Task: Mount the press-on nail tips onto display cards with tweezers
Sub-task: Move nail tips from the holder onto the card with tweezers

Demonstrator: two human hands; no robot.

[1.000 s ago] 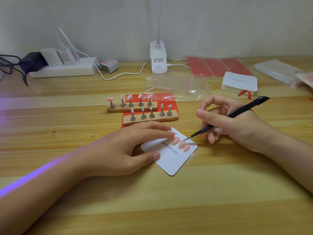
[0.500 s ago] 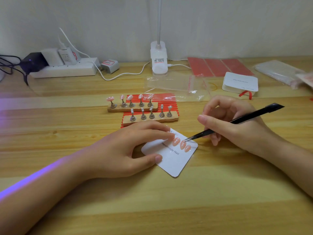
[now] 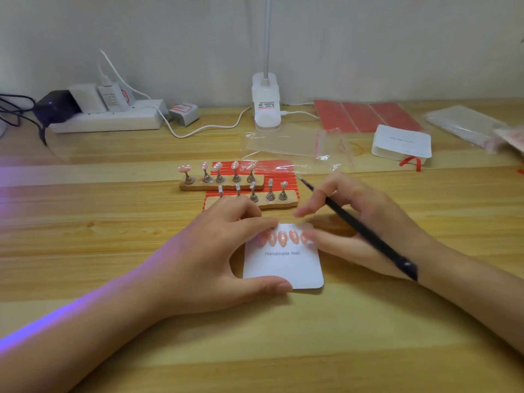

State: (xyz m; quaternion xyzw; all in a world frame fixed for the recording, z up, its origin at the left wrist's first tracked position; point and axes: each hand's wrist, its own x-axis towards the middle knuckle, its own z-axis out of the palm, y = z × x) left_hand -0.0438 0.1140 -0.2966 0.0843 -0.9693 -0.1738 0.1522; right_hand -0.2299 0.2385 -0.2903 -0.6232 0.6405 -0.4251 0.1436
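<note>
The card [image 3: 283, 268] lies between both hands. The left hand [image 3: 209, 251] pinches its edges. The right hand [image 3: 354, 222] grips the tweezers [image 3: 363, 231], a fingertip on the nail tips [image 3: 283, 238].

Card: display card [image 3: 283, 268] flat on table [image 3: 113, 245], dead centre in front of you.
Tips: nail tips [image 3: 282, 238] in a row along card's far edge.
Stands: two holder strips [image 3: 222, 184] just behind card, one behind the other.
Bag: plastic bag [image 3: 295, 146] behind strips, w/ lamp base [image 3: 266, 109] behind it.
Far L: power strip [image 3: 110, 120] by wall.
Far R: card stack [image 3: 401, 143].
</note>
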